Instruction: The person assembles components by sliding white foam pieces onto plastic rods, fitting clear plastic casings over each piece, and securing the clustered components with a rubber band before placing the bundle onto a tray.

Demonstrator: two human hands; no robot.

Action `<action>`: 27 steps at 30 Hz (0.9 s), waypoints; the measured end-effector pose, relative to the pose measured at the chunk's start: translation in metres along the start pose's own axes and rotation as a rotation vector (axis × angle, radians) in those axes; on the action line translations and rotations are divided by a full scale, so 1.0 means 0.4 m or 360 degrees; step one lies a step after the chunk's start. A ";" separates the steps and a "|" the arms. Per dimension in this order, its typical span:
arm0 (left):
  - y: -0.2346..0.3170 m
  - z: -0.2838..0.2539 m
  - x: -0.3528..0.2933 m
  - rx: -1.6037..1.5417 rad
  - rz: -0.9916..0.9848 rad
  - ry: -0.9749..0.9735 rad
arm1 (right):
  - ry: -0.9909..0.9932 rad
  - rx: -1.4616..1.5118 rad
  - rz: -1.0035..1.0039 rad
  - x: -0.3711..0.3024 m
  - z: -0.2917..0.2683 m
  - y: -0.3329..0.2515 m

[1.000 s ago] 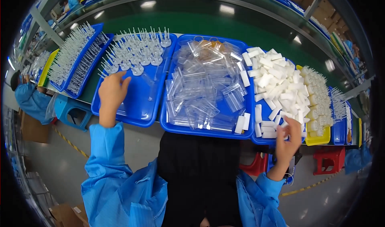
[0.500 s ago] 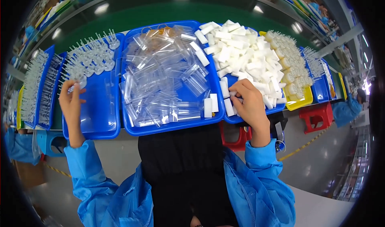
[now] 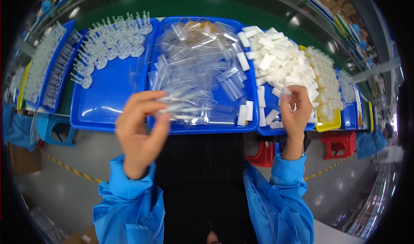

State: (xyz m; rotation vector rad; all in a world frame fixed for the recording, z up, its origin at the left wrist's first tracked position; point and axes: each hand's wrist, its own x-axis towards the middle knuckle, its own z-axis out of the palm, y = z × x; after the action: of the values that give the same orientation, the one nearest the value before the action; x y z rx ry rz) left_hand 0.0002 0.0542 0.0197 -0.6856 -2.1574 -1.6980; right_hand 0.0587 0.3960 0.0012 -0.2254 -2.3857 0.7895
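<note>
My left hand is over the near left part of the middle blue tray. Between its thumb and fingers is a clear plastic piece with thin stems, its stems pointing right and smeared by motion. Beneath it lie loose clear plastic tubes. Above the right blue tray, my right hand is closed with a small white block pinched at its fingertips. A heap of similar white blocks lies just beyond that hand.
The left blue tray holds clear stemmed pieces standing in rows at its far side. Farther right is a yellow tray of clear parts. Amber rings lie at the middle tray's far edge. Red stools stand below.
My left hand has moved right from the left tray to the middle tray, carrying the stemmed piece. My right hand has lifted a white block from its tray. The view has shifted.
</note>
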 end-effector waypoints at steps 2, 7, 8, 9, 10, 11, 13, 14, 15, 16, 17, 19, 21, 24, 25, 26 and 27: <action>0.014 0.040 -0.005 0.0046 0.0135 -0.0045 | 0.0142 0.0585 0.0118 -0.010 0.032 -0.065; 0.018 0.091 -0.025 0.0104 0.0208 0.0018 | 0.0013 0.1633 0.0277 -0.065 0.047 -0.148; 0.017 0.096 -0.029 0.0099 0.0208 0.0021 | 0.0013 0.1628 0.0274 -0.071 0.049 -0.162; 0.012 0.102 -0.033 0.0151 0.0250 0.0033 | -0.0012 0.1669 0.0150 -0.074 0.052 -0.177; 0.009 0.106 -0.037 0.0203 0.0293 0.0044 | -0.0036 0.1708 0.0026 -0.078 0.052 -0.192; 0.008 0.107 -0.039 0.0200 0.0292 0.0047 | -0.0064 0.1767 0.0030 -0.084 0.050 -0.203; 0.015 0.111 -0.042 0.0218 0.0319 0.0011 | -0.0074 0.1473 -0.0085 -0.088 0.054 -0.222; 0.016 0.113 -0.043 0.0215 0.0318 0.0012 | -0.0085 0.1186 -0.0194 -0.088 0.057 -0.231; 0.016 0.116 -0.045 0.0195 0.0328 0.0024 | -0.0142 0.1227 -0.0098 -0.086 0.057 -0.246; 0.014 0.119 -0.047 0.0176 0.0337 0.0037 | -0.0147 0.1227 -0.0098 -0.088 0.063 -0.246; 0.012 0.120 -0.048 0.0178 0.0332 0.0039 | -0.0165 0.1260 -0.0070 -0.089 0.071 -0.243; 0.012 0.124 -0.050 0.0196 0.0347 0.0037 | -0.0188 0.1292 -0.0036 -0.092 0.079 -0.249; 0.010 0.127 -0.054 0.0203 0.0349 0.0020 | -0.0212 0.1539 0.0094 -0.091 0.087 -0.260; 0.004 0.128 -0.057 0.0219 0.0360 0.0008 | -0.0230 0.1659 0.0147 -0.094 0.096 -0.251; 0.002 0.129 -0.057 0.0228 0.0366 0.0012 | -0.0231 0.1655 0.0149 -0.094 0.096 -0.250; 0.001 0.131 -0.056 0.0224 0.0364 0.0012 | -0.0225 0.1624 0.0181 -0.094 0.096 -0.250; 0.000 0.133 -0.058 0.0215 0.0345 0.0000 | -0.0222 0.1595 0.0215 -0.095 0.096 -0.250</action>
State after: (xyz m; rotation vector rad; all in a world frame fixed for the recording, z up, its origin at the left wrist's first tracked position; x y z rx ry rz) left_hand 0.0224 0.1014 -0.0055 -0.8466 -2.0892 -1.4289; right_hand 0.0688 0.2841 0.0166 0.0919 -1.8124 1.9766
